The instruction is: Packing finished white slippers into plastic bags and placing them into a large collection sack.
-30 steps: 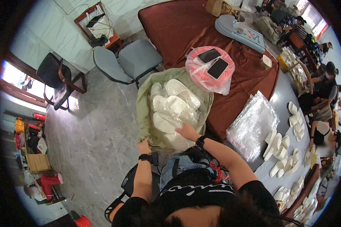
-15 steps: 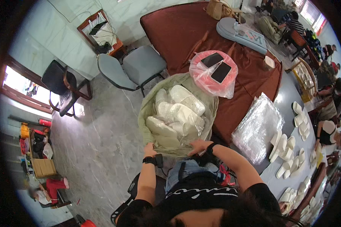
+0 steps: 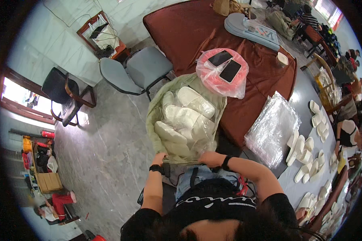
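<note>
A large pale green sack [image 3: 151, 116] stands wide-mouthed in front of me. It is filled with white slippers [image 3: 195, 102], several of them wrapped in clear plastic. My left hand [image 3: 159, 158] grips the sack's near rim at its left, fingers closed round the fabric. At the right of the same rim, my right hand [image 3: 212, 159] is closed on the sack's edge. Its fingertips are partly hidden by the fabric and plastic.
To the right, a grey table [image 3: 295, 105] bears a stack of clear plastic bags [image 3: 273, 130] and rows of white slippers [image 3: 305, 154]. Two phones lie on a pink plastic-wrapped bundle [image 3: 203, 74] on the brown cloth [image 3: 177, 36]. Grey chairs [image 3: 149, 66] stand beyond the sack, left.
The near right rim of the sack has drawn in toward me. My right hand's fingers have closed more tightly on it. The whole view has shifted slightly.
</note>
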`<state>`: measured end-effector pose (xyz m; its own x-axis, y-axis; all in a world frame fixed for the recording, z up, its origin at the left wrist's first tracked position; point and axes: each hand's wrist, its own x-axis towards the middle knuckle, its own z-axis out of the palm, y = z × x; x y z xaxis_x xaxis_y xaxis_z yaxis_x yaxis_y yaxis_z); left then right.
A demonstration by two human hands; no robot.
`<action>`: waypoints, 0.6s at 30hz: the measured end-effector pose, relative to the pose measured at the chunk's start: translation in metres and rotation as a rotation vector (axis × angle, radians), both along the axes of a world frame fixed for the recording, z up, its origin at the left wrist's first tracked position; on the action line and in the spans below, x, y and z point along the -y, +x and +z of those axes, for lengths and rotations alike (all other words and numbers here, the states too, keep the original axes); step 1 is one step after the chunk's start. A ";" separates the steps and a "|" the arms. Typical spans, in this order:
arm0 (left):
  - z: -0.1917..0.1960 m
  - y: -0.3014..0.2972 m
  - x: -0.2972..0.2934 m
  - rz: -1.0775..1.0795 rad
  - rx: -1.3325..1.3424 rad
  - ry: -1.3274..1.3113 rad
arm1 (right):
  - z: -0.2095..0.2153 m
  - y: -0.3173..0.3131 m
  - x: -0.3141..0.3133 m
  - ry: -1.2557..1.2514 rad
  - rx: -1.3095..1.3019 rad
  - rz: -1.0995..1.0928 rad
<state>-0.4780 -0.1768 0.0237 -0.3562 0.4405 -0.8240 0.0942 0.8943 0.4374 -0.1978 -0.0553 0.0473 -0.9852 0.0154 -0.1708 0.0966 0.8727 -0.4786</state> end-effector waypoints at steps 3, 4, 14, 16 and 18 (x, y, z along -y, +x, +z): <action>0.005 0.010 -0.002 0.195 0.097 -0.172 | 0.030 0.012 -0.012 -0.250 0.084 -0.225; 0.000 0.007 0.004 0.186 0.099 -0.173 | 0.038 0.017 -0.013 -0.297 0.046 -0.328; -0.089 -0.004 -0.075 0.223 0.032 -0.002 | 0.054 0.043 0.007 0.127 0.125 -0.086; -0.085 0.000 -0.088 0.107 -0.035 0.025 | 0.057 0.045 0.007 0.136 0.016 -0.068; -0.075 0.004 -0.083 0.042 0.062 0.134 | 0.064 0.048 0.006 0.152 -0.099 -0.037</action>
